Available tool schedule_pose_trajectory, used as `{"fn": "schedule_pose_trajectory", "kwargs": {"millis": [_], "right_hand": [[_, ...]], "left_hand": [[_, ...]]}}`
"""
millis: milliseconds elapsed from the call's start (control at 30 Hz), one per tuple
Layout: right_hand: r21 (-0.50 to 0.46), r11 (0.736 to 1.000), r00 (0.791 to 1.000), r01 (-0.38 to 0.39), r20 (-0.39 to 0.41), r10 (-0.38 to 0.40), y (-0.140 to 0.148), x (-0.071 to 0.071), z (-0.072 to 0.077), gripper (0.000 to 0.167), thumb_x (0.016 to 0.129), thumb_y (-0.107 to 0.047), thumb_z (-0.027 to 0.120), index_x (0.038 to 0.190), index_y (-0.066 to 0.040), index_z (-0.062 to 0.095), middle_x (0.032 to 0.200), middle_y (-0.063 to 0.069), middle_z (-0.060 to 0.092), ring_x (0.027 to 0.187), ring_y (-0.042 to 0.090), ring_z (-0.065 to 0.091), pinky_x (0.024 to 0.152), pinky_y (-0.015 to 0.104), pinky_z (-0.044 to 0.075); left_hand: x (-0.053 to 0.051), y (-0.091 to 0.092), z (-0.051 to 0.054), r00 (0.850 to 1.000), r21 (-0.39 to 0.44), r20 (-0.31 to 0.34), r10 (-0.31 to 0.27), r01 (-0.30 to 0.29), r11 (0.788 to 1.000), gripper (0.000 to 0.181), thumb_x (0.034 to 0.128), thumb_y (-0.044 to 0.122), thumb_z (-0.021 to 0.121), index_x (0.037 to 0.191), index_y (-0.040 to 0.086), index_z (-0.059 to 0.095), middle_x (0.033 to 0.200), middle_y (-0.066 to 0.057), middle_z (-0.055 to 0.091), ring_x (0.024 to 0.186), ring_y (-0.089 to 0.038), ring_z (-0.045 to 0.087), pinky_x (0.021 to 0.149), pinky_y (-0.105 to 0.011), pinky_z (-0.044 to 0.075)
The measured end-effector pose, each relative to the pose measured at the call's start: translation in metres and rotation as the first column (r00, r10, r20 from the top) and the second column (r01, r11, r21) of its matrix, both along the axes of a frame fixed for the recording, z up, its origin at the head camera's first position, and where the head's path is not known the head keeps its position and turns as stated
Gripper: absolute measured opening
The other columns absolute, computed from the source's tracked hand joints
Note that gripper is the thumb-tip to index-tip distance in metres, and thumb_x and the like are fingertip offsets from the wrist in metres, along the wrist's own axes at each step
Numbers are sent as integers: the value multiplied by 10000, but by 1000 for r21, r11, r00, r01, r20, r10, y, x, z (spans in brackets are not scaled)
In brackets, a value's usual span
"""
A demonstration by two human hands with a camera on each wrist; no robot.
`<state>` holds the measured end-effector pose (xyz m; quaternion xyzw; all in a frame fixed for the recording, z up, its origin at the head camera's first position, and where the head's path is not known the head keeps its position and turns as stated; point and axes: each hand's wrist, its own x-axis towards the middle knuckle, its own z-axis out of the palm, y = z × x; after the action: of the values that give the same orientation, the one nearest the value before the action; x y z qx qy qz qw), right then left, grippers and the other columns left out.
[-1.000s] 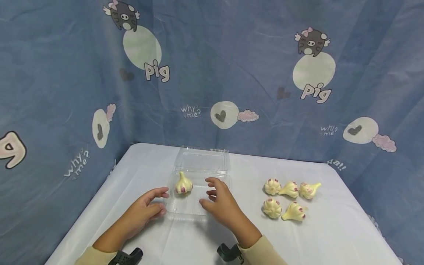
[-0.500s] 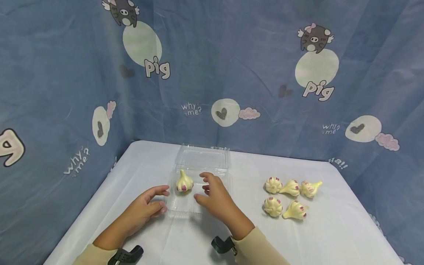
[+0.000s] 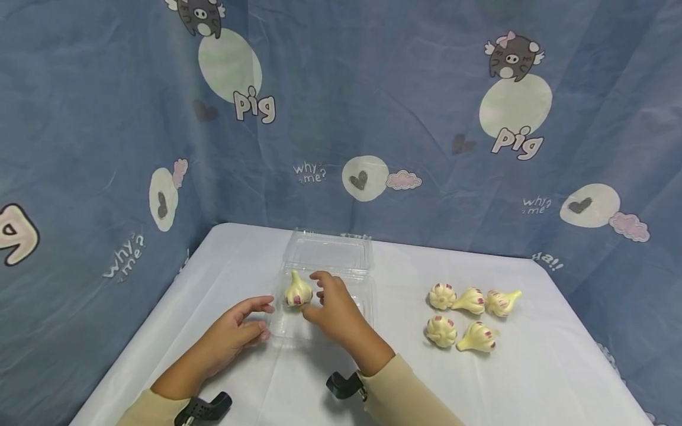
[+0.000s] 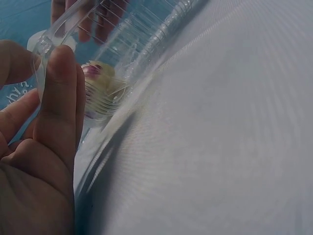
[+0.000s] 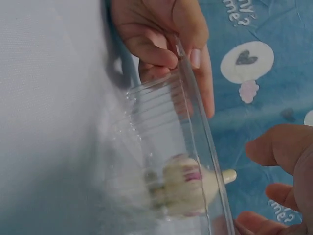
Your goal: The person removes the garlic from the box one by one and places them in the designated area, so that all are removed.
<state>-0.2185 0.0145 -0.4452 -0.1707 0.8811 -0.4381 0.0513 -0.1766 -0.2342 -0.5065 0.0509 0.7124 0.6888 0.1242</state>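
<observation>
A clear plastic clamshell box (image 3: 290, 330) lies with its lid (image 3: 330, 251) folded back. One garlic bulb (image 3: 298, 294), cream with purple patches, stands stem up in the left of its base. My left hand (image 3: 230, 337) pinches the box's left rim between thumb and fingers, as both wrist views show. Over the base, just right of the bulb, my right hand (image 3: 337, 310) holds its thumb and fingers apart, with nothing between them. In the right wrist view those fingers (image 5: 281, 147) are near the bulb's stem (image 5: 229, 176), beyond the rim, without visible contact.
Several more garlic bulbs (image 3: 471, 302) lie in two loose rows at the right of the white-covered table (image 3: 405, 378). A blue printed curtain (image 3: 426, 118) closes off the back and sides. Each wrist carries a black camera mount (image 3: 343, 386).
My right hand has moved left over the box, closing in on the bulb inside. The left hand stays at the rim. The head view has tilted slightly.
</observation>
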Motion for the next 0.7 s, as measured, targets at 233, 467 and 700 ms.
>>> {"fn": "schedule_pose_trajectory", "kwargs": {"millis": [233, 467, 700], "right_hand": [[60, 998, 998, 24, -63, -20, -10, -4, -4, 632, 900, -182, 780, 1473, -112, 523, 1404, 209, 552, 1258, 352, 606, 998, 492, 538], [66, 996, 997, 58, -58, -55, -22, -6, -5, 597, 915, -223, 783, 1451, -115, 544, 1393, 207, 546, 1221, 312, 607, 1025, 485, 526], [19, 997, 997, 78, -26, -77, -27, -8, -7, 560, 913, -208, 778, 1421, -103, 568, 1401, 208, 538, 1233, 306, 593, 1041, 482, 513]], "left_hand": [[0, 0, 0, 1000, -9, -1, 2, -2, 1000, 645, 995, 90, 676, 1572, 28, 393, 1491, -246, 402, 894, -103, 632, 855, -258, 588], [2, -1, 0, 1000, -12, -6, -5, 5, 1000, 651, 995, 98, 682, 1571, 22, 387, 1486, -250, 400, 893, -95, 633, 853, -253, 583], [3, 1, 2, 1000, -15, -6, 0, 0, 1000, 638, 993, 81, 670, 1565, 20, 396, 1478, -247, 409, 887, -93, 635, 852, -247, 579]]}}
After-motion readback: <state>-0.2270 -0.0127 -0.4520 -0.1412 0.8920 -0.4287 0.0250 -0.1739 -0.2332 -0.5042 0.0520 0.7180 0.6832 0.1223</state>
